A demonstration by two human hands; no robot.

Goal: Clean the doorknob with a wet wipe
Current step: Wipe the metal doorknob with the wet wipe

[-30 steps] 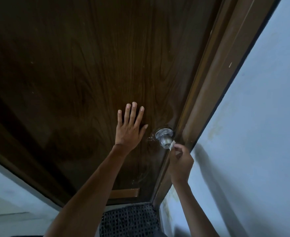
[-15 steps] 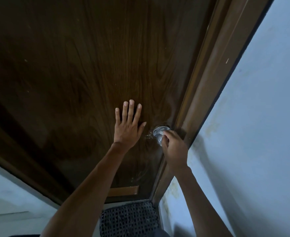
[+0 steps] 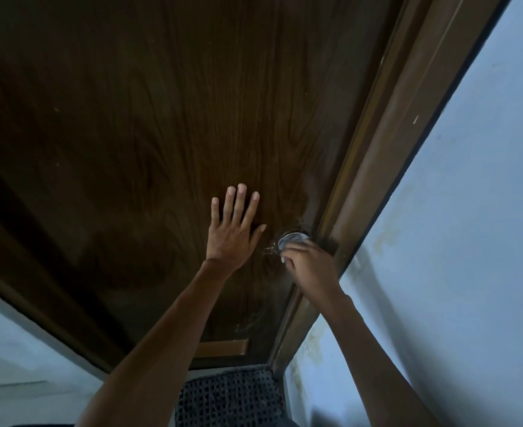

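Right hand (image 3: 311,266) curled over the knob (image 3: 291,240) at the door's (image 3: 161,134) right edge, next to the frame (image 3: 386,167). Wipe's prob under the fingers, can't see it tbh. Left hand (image 3: 234,234) flat on the door, fingers spread, holding nothing.

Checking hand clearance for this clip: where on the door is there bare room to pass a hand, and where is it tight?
Bare dark wood door panel lies above and left of the flat left hand. It is crowded at the round silver metal doorknob: the right hand covers it, with the brown door frame close alongside and only a narrow gap between the hands.
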